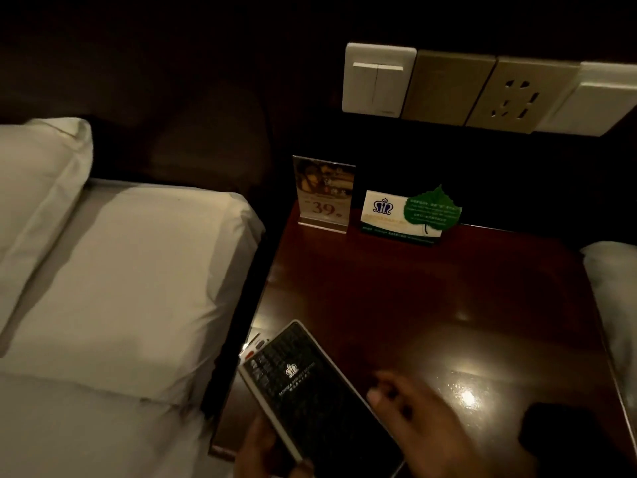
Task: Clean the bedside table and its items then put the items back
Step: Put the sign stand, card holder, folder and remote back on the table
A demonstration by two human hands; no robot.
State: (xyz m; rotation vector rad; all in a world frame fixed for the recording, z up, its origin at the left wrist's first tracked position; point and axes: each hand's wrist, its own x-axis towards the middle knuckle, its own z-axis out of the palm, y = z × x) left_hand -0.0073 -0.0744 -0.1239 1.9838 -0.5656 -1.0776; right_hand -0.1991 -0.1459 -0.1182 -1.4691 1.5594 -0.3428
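Head view: booklet (310, 384) over bedside table (431, 288).
Your left hand (262, 453) grips its near edge; right hand (424, 422) slack, just beside.

The booklet (310, 391) hides most of a remote (253, 343). The right hand (413, 419) is blurred; the left hand (256, 451) is cut off by the near edge.
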